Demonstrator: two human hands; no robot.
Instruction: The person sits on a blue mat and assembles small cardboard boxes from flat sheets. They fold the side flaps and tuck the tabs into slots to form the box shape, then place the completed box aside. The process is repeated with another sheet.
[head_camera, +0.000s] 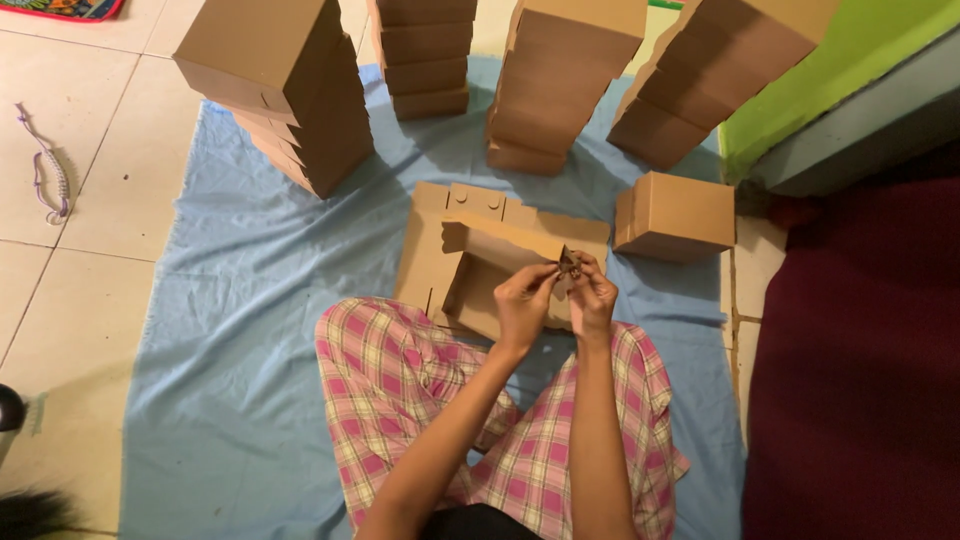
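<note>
A partly folded brown cardboard box (470, 255) lies on the blue cloth (230, 380) in front of my knees, its walls raised and flaps spread flat. Both hands meet over its near right corner. My left hand (525, 295) and my right hand (594, 293) pinch a small dark piece (570, 264) with a cardboard flap between their fingertips. What exactly the small piece is, I cannot tell. My legs in pink checked trousers (400, 370) are folded below the box.
Several stacks of finished brown boxes (290, 90) stand along the far side of the cloth. A single closed box (676, 215) sits to the right. A dark red mat (860, 370) and a green wall are at right, a purple cord (50, 170) on the tiles at left.
</note>
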